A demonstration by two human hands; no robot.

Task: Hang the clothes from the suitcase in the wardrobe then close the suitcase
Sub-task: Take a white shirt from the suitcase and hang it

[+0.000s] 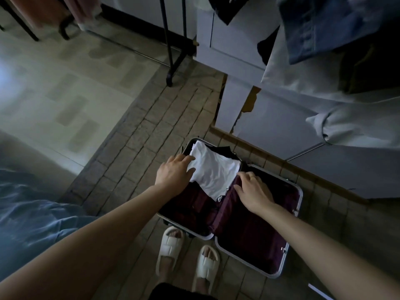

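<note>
An open suitcase (290, 252) with a dark maroon lining lies flat on the tiled floor in front of my feet. A folded white garment (214, 172) rests in its left half, on top of a dark garment (223, 150). My left hand (174, 173) lies on the white garment's left edge with its fingers curled onto the cloth. At the garment's right edge my right hand (253, 192) rests with its fingers spread, a ring on one of them. The wardrobe (244, 40) stands at the upper right, with a denim garment (329, 29) and a pale sleeve (346, 122) hanging there.
White drawer fronts (270, 118) of the wardrobe reach close to the suitcase's far edge. A black stand (171, 50) rises from the floor at the top centre. Blue bedding (28, 213) fills the lower left. My feet in white slippers (171, 245) are right by the suitcase.
</note>
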